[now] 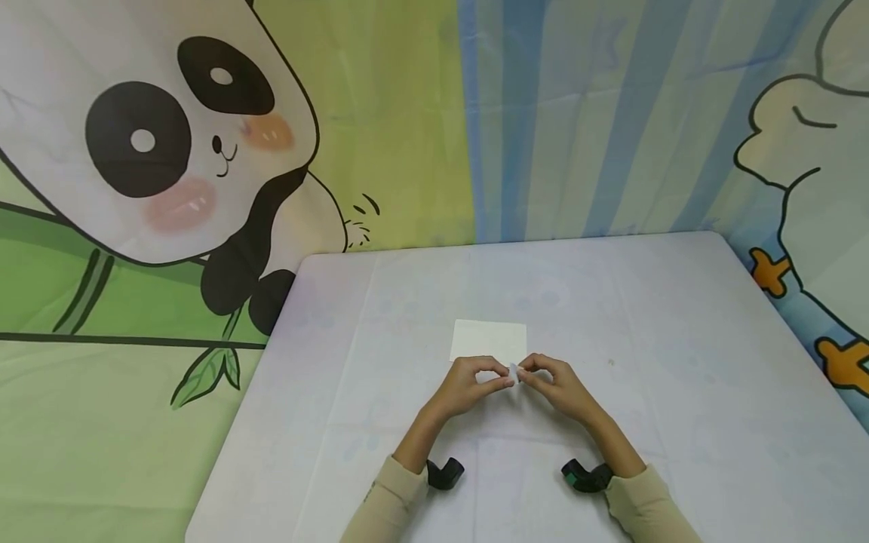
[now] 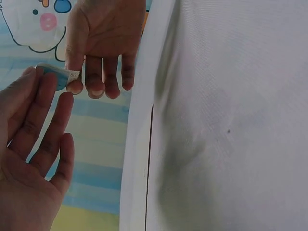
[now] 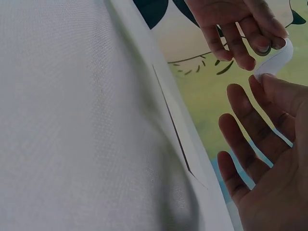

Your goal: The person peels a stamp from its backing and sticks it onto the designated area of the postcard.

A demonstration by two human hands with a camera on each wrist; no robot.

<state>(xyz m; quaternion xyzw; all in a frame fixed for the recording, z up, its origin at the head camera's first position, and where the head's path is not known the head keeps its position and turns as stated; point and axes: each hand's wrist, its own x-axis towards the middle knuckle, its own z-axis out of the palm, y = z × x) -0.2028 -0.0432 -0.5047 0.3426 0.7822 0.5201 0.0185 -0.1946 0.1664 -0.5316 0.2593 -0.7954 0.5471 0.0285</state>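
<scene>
Over the table, my left hand [image 1: 467,386] and right hand [image 1: 562,387] meet, with a small curled piece of paper or sticker [image 1: 514,372] between their fingertips. My left hand [image 2: 33,125] pinches one end between thumb and finger in the left wrist view. There the piece [image 2: 58,78] shows a light blue face and a white edge with a small printed mark. At the other end, my right hand [image 3: 269,139] pinches it in the right wrist view, where the strip [image 3: 279,60] looks white and bent. Just beyond the hands a white rectangular card or sheet [image 1: 489,339] lies flat.
A pale cloth covers the table [image 1: 380,324]. Black wrist devices [image 1: 445,474] sit at both cuffs. Behind the table's far edge hangs a printed backdrop [image 1: 394,121] with a panda and blue stripes.
</scene>
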